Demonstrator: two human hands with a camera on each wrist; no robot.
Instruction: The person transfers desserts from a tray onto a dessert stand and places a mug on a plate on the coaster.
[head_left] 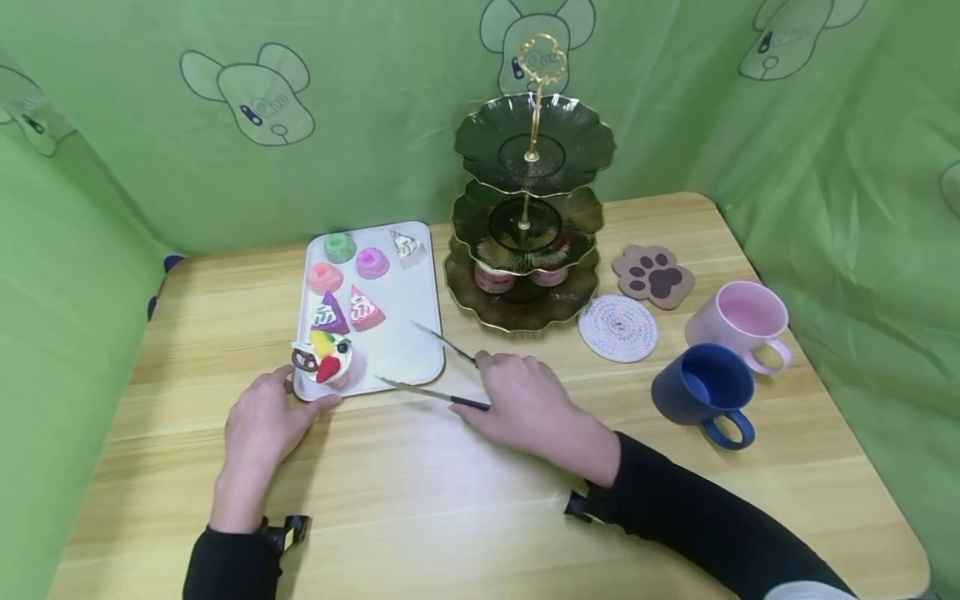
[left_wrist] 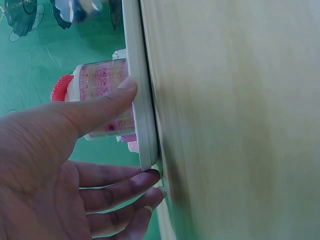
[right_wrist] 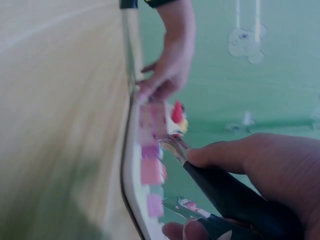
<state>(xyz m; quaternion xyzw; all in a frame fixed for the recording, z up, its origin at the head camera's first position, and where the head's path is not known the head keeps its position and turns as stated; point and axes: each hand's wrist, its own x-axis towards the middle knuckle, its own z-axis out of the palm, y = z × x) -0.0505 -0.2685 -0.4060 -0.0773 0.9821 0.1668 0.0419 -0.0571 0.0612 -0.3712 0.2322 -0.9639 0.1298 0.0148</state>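
My left hand [head_left: 262,421] holds the near left corner of a white tray [head_left: 405,358], thumb at the front rim and fingers at the left side. Just inside that corner stands a clear dessert cup [head_left: 335,365] topped with fruit; the left wrist view shows its pink and cream layers. Black-handled metal tongs [head_left: 465,403] are gripped in my right hand [head_left: 525,400], their arms spread and tips over the tray's right part, with nothing between them. Near the cup are a purple cake slice [head_left: 330,315] and a pink cake slice [head_left: 365,308].
Further back on the tray lie green [head_left: 340,247], purple [head_left: 372,263] and pink [head_left: 325,278] ring cakes and a white slice [head_left: 407,247]. A three-tier stand [head_left: 517,312] rises behind. Two coasters [head_left: 618,327], a pink mug [head_left: 738,321] and a blue mug [head_left: 697,392] stand right.
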